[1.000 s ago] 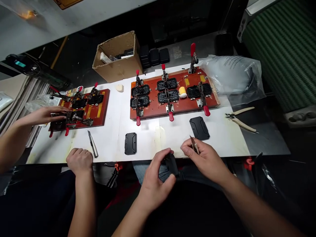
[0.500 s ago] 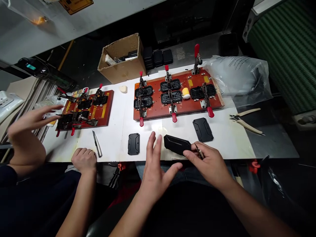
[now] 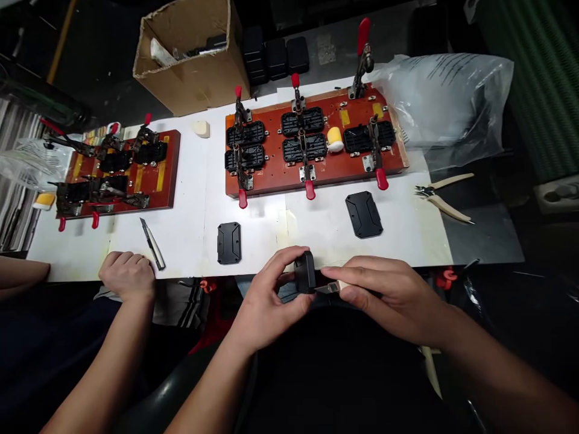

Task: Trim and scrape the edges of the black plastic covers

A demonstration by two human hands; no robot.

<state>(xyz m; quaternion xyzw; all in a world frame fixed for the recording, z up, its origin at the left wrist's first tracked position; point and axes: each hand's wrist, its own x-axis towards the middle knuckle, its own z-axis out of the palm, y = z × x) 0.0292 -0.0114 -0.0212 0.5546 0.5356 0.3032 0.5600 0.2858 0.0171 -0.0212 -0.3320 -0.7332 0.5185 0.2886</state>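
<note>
Left hand (image 3: 266, 298) pinches a black plastic cover (image 3: 304, 272), thumb below and fingers above, stood up on edge just past the table's near edge; half a second ago that hand was spread and empty, with the right hand minding both cover and blade. Right hand (image 3: 395, 289) now grasps only the short-bladed knife (image 3: 333, 287), forefinger stretched along it, tip aimed at the cover's lower corner (touching or just shy, can't tell). So the split looks settled: left steadies, right is free to work the edge, and judging by the pose, edge work is on or about to be; left fingertips sit close to the blade, a likely slip risk. Beyond, on the white tabletop (image 3: 257, 229), two loose covers lie flat, a smaller cover (image 3: 229, 243) and a larger cover (image 3: 364, 214), plus cream-handled nippers (image 3: 426, 191) at right. Co-worker's fist (image 3: 128, 276) rests by a utility knife (image 3: 152, 244); their other hand has left the left clamp fixture (image 3: 172, 175), only a forearm showing now. Farther back, the long clamp fixture (image 3: 274, 178) carries ribbed black parts under red-handled toggle clamps, with a yellow-and-white spool (image 3: 335, 138) among them. Rearmost: cardboard box (image 3: 199, 87), stacked black cases (image 3: 275, 57), clear plastic bag (image 3: 452, 108).
</note>
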